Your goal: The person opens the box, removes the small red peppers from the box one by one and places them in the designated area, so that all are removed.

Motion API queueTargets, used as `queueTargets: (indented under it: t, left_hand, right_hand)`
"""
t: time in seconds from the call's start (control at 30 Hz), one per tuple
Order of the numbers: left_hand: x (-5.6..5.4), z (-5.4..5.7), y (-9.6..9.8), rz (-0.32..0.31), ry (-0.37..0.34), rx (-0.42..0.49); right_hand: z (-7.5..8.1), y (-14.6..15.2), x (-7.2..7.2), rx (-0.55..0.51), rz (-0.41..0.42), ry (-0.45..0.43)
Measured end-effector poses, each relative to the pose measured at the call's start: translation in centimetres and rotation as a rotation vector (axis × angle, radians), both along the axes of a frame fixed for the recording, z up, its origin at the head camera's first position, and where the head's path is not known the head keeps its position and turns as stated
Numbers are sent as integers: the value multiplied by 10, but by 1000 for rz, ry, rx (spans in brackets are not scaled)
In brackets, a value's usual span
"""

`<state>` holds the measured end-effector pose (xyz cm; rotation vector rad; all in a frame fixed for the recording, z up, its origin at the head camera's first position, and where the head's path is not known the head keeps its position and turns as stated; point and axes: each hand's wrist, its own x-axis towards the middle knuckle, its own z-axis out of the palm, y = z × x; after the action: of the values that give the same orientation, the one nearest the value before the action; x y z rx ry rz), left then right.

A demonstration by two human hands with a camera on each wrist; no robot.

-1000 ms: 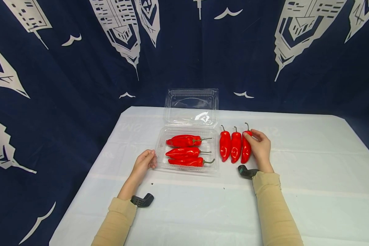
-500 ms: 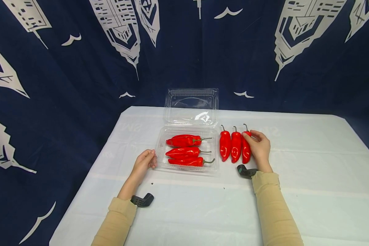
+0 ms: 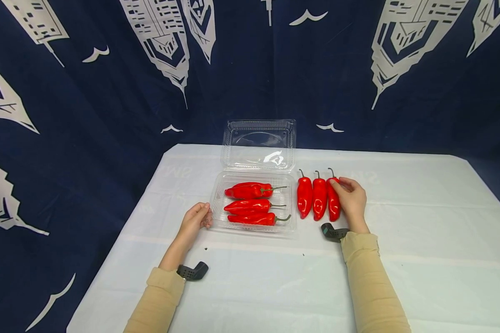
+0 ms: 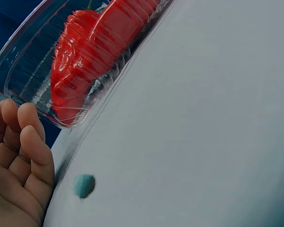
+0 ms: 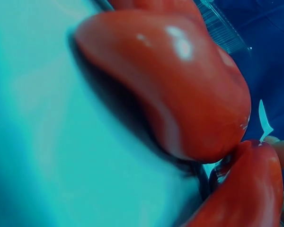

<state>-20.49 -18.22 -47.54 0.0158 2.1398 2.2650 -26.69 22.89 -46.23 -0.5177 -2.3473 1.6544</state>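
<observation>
My left hand [image 3: 196, 218] is at the left rim of a clear plastic clamshell container [image 3: 216, 185], thumb and fingers curled at its edge. The left wrist view shows the left fingers [image 4: 35, 146] bent, tips right at the container's corner. Inside lie several red peppers [image 3: 247, 206], stems to the right. On the table to the right, red peppers stand in a row with stems away from me. My right hand [image 3: 352, 199] pinches the rightmost pepper [image 3: 334, 201] near its stem end. Beside it lie the middle pepper [image 3: 319, 199] and the left one [image 3: 304, 198].
The container's transparent lid [image 3: 258, 145] stands open at the back, against a dark blue patterned curtain [image 3: 275, 69]. A white cloth covers the table [image 3: 266, 286]. Tiny dark specks [image 3: 206, 249] lie on it in front of the container.
The rightmost pepper has turned slightly under my right hand: its stem end has shifted left and its tip right. My left hand and the container have stayed put.
</observation>
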Motion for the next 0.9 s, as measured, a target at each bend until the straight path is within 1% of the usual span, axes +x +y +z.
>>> queueTargets:
  t: [0.17, 0.37, 0.67, 0.87, 0.9]
  left_hand:
    - [0, 0, 0, 2, 14, -2]
    - [2, 2, 0, -1, 5, -8]
    - [1, 1, 0, 3, 12, -7]
    - [2, 0, 0, 6, 20, -11]
    - [1, 0, 0, 7, 21, -12]
  right_hand:
    - [1, 2, 0, 13, -14, -3]
    - [2, 3, 1, 39, -9, -28]
    - [4, 4, 2, 19, 9, -39]
    - [13, 5, 4, -8, -6, -30]
    - [9, 7, 0, -1, -12, -18]
